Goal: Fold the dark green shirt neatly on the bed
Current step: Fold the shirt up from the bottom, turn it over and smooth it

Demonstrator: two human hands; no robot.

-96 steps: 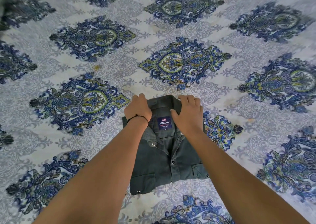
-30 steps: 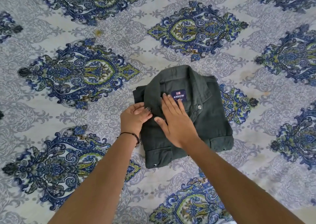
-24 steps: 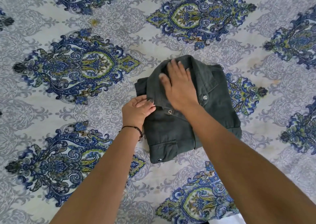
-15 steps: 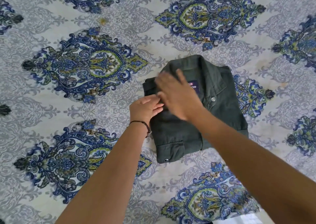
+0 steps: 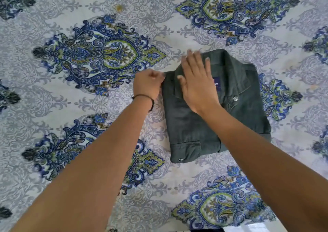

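The dark green shirt (image 5: 241,111) lies folded into a compact rectangle on the bed, collar at the far end, a blue label partly showing inside the collar. My right hand (image 5: 197,82) lies flat, fingers spread, on the left part of the collar. My left hand (image 5: 148,85), a black band on its wrist, has its fingers curled at the shirt's upper left corner; whether it pinches the cloth I cannot tell. A snap-buttoned cuff shows at the shirt's near left corner.
The bed is covered by a white and grey sheet (image 5: 71,107) with large blue and green paisley medallions. A small yellowish stain (image 5: 119,7) marks the sheet at the far left. A pale strip shows at the bottom right edge.
My right hand slid back up over the collar toward its left side. My left hand moved from the shirt's left placket out to the upper left corner. The shirt stays folded.
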